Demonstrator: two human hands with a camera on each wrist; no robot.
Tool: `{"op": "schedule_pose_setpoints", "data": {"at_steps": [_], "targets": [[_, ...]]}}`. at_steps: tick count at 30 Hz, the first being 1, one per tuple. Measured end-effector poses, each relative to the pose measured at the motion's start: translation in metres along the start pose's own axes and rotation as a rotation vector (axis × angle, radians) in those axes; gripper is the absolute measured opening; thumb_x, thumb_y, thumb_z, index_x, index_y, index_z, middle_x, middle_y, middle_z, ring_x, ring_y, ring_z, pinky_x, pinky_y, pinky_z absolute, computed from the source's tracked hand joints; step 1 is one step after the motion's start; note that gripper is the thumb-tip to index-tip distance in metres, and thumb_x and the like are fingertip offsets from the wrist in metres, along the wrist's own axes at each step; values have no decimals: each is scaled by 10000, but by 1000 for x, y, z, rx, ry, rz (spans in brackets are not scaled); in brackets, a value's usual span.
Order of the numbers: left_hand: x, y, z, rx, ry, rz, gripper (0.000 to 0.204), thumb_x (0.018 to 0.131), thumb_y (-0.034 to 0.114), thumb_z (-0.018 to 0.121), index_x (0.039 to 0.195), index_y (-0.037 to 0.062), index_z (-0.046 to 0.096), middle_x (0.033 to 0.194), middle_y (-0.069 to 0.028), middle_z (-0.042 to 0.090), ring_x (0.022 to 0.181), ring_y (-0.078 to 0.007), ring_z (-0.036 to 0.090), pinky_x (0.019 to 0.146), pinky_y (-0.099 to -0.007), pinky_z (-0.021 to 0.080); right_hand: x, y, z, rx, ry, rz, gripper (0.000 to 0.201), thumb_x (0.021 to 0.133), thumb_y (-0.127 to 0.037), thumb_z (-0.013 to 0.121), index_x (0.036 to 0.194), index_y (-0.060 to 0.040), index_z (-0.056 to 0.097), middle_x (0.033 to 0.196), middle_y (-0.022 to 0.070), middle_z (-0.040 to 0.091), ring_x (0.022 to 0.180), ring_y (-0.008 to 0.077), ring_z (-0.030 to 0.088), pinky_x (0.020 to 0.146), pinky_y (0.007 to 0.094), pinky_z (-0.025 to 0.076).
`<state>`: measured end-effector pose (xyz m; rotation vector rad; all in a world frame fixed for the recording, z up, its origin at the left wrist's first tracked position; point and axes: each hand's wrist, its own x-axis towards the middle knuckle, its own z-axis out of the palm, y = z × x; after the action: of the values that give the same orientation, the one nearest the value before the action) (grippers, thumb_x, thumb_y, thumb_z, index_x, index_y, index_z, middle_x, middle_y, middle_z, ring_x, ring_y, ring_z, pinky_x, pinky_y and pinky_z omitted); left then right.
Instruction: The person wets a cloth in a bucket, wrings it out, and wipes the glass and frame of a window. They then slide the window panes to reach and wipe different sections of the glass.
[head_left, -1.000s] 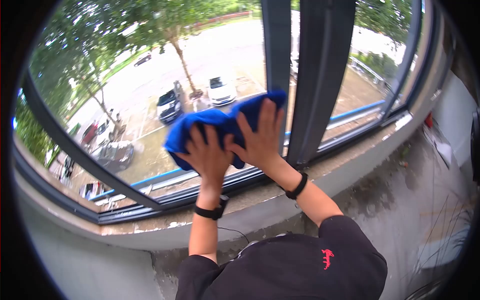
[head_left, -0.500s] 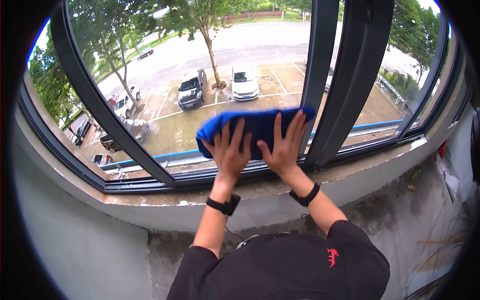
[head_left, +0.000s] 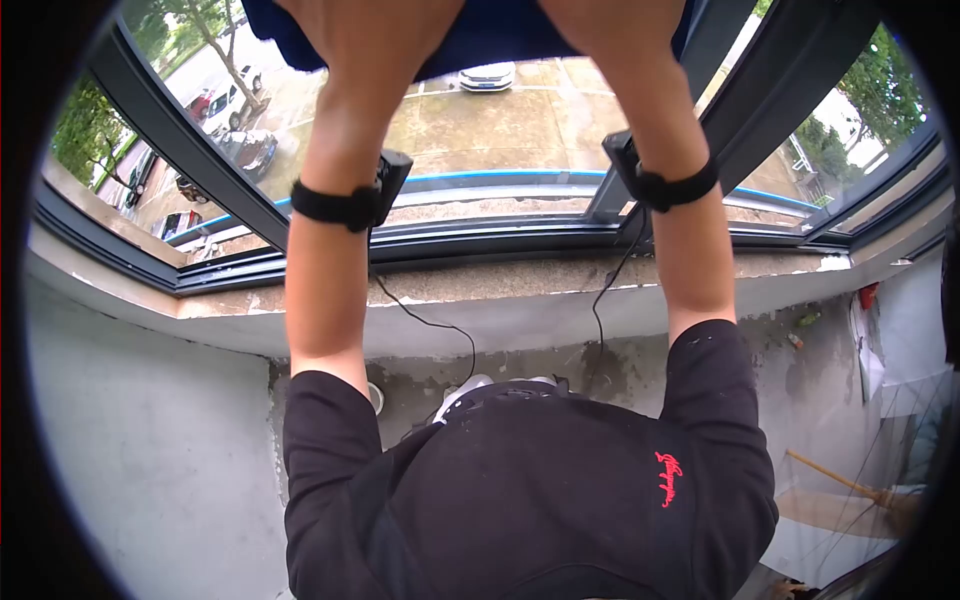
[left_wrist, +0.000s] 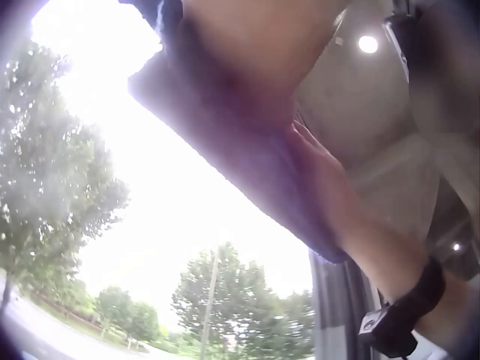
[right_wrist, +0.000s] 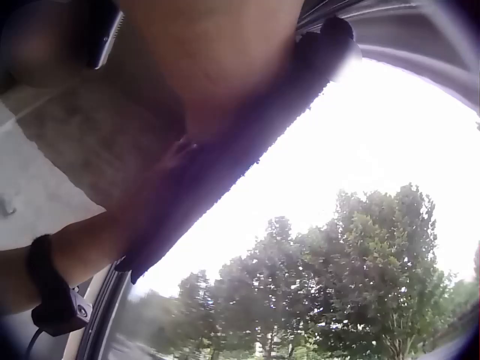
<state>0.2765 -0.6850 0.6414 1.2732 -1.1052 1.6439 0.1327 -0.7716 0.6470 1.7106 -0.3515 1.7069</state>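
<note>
At the top of the head view, my left hand [head_left: 380,30] and right hand [head_left: 615,30] are raised side by side against a dark blue cloth [head_left: 495,38]. The cloth is spread across the window glass [head_left: 500,125], and its lower edge hangs between the hands. The top of that view cuts off the fingers. In the left wrist view, the right hand [left_wrist: 326,176] lies along the cloth [left_wrist: 225,150] near its lower corner. The left hand [right_wrist: 161,169] appears in the right wrist view with fingers extended on the cloth [right_wrist: 247,150].
Dark window frames [head_left: 185,140] stand on both sides, above a rough sill [head_left: 500,285]. A camera on a black band sits at each wrist, its cable [head_left: 430,322] hanging down. At lower right lies a wooden stick [head_left: 835,472]. Parked cars show outside.
Both hands have moved up the glass with the cloth, from low on the pane to the top edge of the head view. The arms are now stretched upward.
</note>
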Motion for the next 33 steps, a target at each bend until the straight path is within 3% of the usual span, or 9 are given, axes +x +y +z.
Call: {"op": "schedule_pose_setpoints", "data": {"at_steps": [9, 13, 14, 17, 20, 23, 26, 29, 33], "targets": [[-201, 0, -25, -29, -339, -126, 584, 887, 578, 591, 1319, 187, 625, 1468, -195, 469, 1168, -433, 489, 929, -685, 292, -187, -75, -16, 16, -361, 150, 601, 954, -571, 520, 1492, -305, 492, 1543, 318, 343, 1383, 514, 363, 1133, 667, 189], [-301, 20, -58, -81, -587, -224, 580, 905, 482, 599, 1323, 84, 543, 1384, -339, 451, 1157, -535, 447, 879, -756, 297, -276, -120, -34, 58, -510, 218, 567, 916, -518, 601, 1440, -312, 536, 1444, 297, 443, 1265, 495, 456, 1077, 662, 266], [-325, 27, -66, -79, -581, -223, 580, 905, 482, 599, 1323, 84, 543, 1384, -339, 451, 1157, -535, 447, 879, -756, 297, -303, -128, -37, 80, -570, 179, 600, 935, -508, 584, 1470, -248, 508, 1560, 366, 247, 1438, 563, 222, 1131, 697, 154], [-355, 39, -81, -109, -755, -382, 581, 908, 435, 615, 1327, 53, 490, 1384, -388, 411, 1170, -567, 427, 874, -787, 281, -341, -142, -46, 95, -584, 174, 584, 893, -484, 662, 1428, -274, 561, 1576, 330, 260, 1456, 515, 232, 1154, 658, 151], [-337, 35, -78, -164, -706, -435, 598, 909, 405, 630, 1345, 34, 457, 1427, -409, 355, 1231, -604, 379, 899, -799, 264, -298, -133, -47, 89, -580, 253, 512, 886, -498, 660, 1375, -357, 609, 1459, 216, 465, 1286, 406, 453, 1111, 575, 270], [-266, 18, -63, -176, -655, -390, 711, 959, 354, 580, 1494, -10, 287, 1516, -422, 213, 1357, -620, 248, 1005, -814, 127, -220, -110, -33, 93, -451, 252, 533, 905, -531, 624, 1407, -356, 591, 1473, 237, 475, 1286, 396, 479, 1176, 512, 181], [-181, -7, -33, -76, -404, -238, 681, 958, 442, 547, 1469, 23, 384, 1521, -373, 270, 1319, -578, 316, 959, -799, 198, -147, -89, -10, 59, -358, 164, 567, 919, -530, 591, 1437, -298, 572, 1588, 291, 296, 1447, 459, 307, 1181, 572, 146], [-107, -30, -12, -11, -180, -132, 659, 928, 503, 558, 1420, 69, 499, 1498, -301, 378, 1295, -504, 400, 915, -761, 287, -80, -75, 13, 32, -218, 114, 538, 940, -525, 538, 1446, -344, 547, 1556, 258, 376, 1386, 447, 394, 1164, 574, 193], [-22, -65, 2, 8, -204, -76, 591, 944, 449, 559, 1426, 110, 509, 1517, -221, 410, 1316, -449, 417, 1011, -722, 246, 13, -55, 38, 47, 42, -44, 546, 948, -350, 556, 1453, -144, 535, 1509, 319, 377, 1376, 487, 375, 1144, 599, 252]]}}
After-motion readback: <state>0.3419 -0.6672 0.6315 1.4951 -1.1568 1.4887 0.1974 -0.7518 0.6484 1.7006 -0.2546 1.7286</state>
